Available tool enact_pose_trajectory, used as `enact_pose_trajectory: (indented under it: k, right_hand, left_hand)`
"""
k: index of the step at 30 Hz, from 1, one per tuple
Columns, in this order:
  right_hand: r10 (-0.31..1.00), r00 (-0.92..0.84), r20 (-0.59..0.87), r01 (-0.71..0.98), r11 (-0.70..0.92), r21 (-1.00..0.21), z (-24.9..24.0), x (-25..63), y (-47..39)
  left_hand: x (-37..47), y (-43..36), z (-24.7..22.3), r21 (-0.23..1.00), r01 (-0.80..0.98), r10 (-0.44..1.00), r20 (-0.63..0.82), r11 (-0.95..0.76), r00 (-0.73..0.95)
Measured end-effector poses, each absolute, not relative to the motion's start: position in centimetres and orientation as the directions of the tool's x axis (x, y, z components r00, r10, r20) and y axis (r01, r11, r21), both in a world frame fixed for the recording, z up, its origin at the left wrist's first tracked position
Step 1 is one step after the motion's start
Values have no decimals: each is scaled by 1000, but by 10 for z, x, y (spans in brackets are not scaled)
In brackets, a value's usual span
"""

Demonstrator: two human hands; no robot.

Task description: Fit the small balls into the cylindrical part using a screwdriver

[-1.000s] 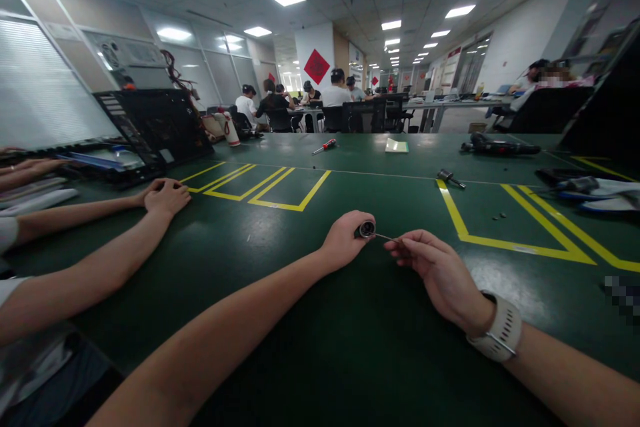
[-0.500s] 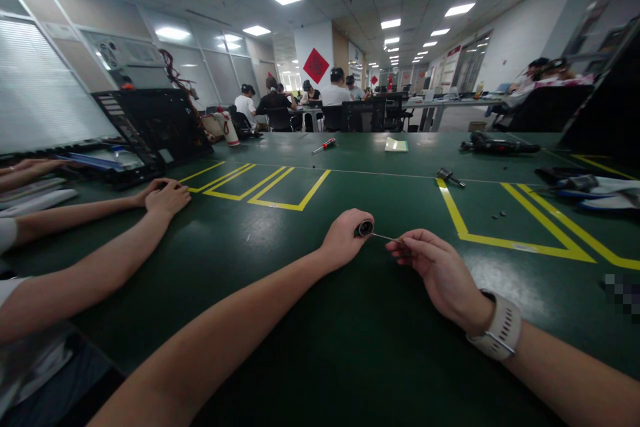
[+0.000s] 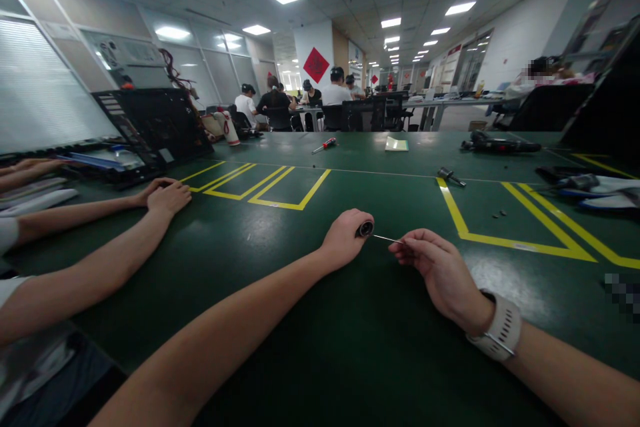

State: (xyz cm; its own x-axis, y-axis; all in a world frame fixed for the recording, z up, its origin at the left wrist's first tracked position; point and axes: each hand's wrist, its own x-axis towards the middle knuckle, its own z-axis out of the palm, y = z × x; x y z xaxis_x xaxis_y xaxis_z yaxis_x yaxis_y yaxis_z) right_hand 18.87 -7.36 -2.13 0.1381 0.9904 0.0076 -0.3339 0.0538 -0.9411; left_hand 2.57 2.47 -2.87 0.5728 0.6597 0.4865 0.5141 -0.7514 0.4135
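Note:
My left hand (image 3: 345, 239) is wrapped round a dark cylindrical part (image 3: 366, 229), its round open end turned toward me. My right hand (image 3: 431, 260), with a pale watch strap at the wrist, pinches a thin metal rod (image 3: 387, 238). The rod points left, its tip close to the lower edge of the part's opening; whether it touches is too small to tell. Both hands are above the green table (image 3: 300, 320). Beyond my right hand, a dark and silver metal part (image 3: 451, 177) lies near a yellow tape corner.
Another person's hands (image 3: 169, 197) rest on the table at the left. Farther back lie a red screwdriver (image 3: 325, 145), a pale notepad (image 3: 397, 144) and a black tool (image 3: 500, 144). Small dark pieces (image 3: 499, 214) lie inside the right tape outline. Black equipment (image 3: 155, 123) stands back left.
My right hand and the rod have shifted slightly right, and more of a gap shows between the rod's tip and the cylindrical part. My left hand has hardly moved.

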Motion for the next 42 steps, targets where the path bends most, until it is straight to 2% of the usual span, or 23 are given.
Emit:
enact_pose_trajectory:
  k: [11, 22, 28, 33, 36, 42]
  right_hand:
    - [994, 113, 12, -316, 47, -948, -18, 187, -77]
    - [993, 112, 29, -303, 62, -951, -20, 186, -76]
    - [978, 200, 63, -262, 116, -958, -22, 188, -75]
    - [959, 258, 118, -20, 127, -992, -25, 189, -75]
    - [957, 262, 128, 56, 117, -992, -27, 189, -74]
    - [955, 281, 98, 59, 85, -995, -26, 189, -73]
  left_hand:
    - [25, 22, -27, 325, 527, 617, 475, -785, 627]
    - [26, 22, -25, 304, 523, 604, 450, -796, 657]
    - [26, 23, -28, 381, 540, 660, 454, -751, 599]
    - [27, 26, -28, 517, 509, 725, 475, -689, 499]
    - [28, 26, -26, 551, 446, 702, 457, -705, 546]
    - [27, 22, -23, 524, 383, 618, 402, -760, 676]
